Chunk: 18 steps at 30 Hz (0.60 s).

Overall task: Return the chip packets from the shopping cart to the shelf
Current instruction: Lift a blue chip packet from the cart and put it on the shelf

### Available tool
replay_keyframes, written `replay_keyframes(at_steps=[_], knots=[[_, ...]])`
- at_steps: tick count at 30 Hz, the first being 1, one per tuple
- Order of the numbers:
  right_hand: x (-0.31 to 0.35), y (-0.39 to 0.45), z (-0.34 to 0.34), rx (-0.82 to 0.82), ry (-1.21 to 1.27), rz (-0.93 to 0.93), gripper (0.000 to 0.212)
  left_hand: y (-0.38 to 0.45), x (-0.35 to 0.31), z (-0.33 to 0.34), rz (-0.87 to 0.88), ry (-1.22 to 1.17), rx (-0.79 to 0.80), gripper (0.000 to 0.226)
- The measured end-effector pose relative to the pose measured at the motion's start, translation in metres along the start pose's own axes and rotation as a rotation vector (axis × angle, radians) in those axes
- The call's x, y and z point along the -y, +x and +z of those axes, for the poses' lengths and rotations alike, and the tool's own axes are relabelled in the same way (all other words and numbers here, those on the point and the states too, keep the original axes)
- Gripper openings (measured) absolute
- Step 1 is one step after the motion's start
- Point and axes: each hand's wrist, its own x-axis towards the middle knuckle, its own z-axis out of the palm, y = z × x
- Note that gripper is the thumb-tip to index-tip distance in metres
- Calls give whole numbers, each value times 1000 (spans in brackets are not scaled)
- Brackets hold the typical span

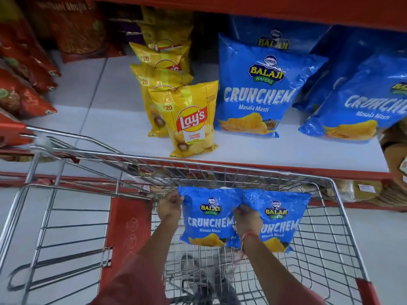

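Two blue Balaji Crunchem chip packets hang upright over the wire shopping cart [343, 227]. My left hand [169, 206] grips the top left corner of the left blue packet [209, 219]. My right hand [245, 219] pinches the top left corner of the right blue packet [279, 219]. The packets touch side by side, just below the front edge of the white shelf [123, 124]. On that shelf stand matching blue Crunchem packets [255, 89] and a row of yellow Lay's packets [191, 119].
More blue packets [356, 106] lean at the shelf's right. Red snack bags [24, 69] fill the left side. A red shelf board [286, 9] runs overhead. The cart's red child-seat flap [130, 230] is at left. A lower shelf holds tan packs [365, 191].
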Motion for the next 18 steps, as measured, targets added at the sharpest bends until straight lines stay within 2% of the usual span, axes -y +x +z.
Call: replay_keyframes(at_steps=[4,6,8,14,18], knots=[[-2,-11,-2,-22,89,76,27,-21,6,-24,-3,120,-51,21],[-5,-15,-1,-22,122,75,13,-27,14,-34,-14,148,-43,21],[-9,-19,-3,-13,105,34,20,-33,20,-44,7,127,-43,21],[-15,-41,-24,-51,282,-63,21,-53,21,-72,226,104,-16,16],[-17,-66,-52,-109,340,-255,19,-70,8,-87,364,105,-13,16]])
